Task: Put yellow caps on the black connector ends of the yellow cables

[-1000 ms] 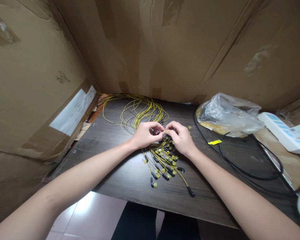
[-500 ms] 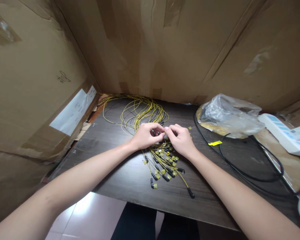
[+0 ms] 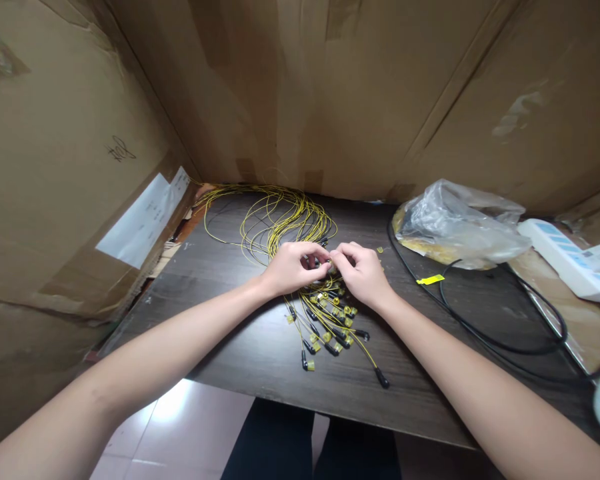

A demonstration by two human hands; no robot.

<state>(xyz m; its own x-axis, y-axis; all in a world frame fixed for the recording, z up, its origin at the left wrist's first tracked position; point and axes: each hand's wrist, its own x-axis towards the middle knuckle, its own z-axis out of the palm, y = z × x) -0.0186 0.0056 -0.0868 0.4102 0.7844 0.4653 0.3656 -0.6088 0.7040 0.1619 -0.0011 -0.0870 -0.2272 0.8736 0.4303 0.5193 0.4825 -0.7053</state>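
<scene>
My left hand (image 3: 297, 268) and my right hand (image 3: 363, 272) meet fingertip to fingertip over a bundle of thin yellow cables (image 3: 300, 220). Both are closed in a pinch on a small yellowish piece (image 3: 331, 266), mostly hidden by the fingers. Below the hands, the cable ends fan out towards the front edge. Several carry black angled plugs (image 3: 381, 378), and small clear-yellow plastic caps (image 3: 311, 366) sit on or beside many of them. The looped cables run back left behind my left hand.
Cardboard walls (image 3: 290, 100) enclose the dark wooden table (image 3: 220, 320) at the back and left. On the right are a clear plastic bag (image 3: 460, 223), a white power strip (image 3: 570, 260) and a black cable (image 3: 500, 347) with a yellow tag (image 3: 431, 279). One loose yellow cap (image 3: 379, 250) lies behind my right hand.
My right fingers have shifted slightly at the pinch, with the index finger more bent. The view has tilted a little; the cables and plugs lie much as before.
</scene>
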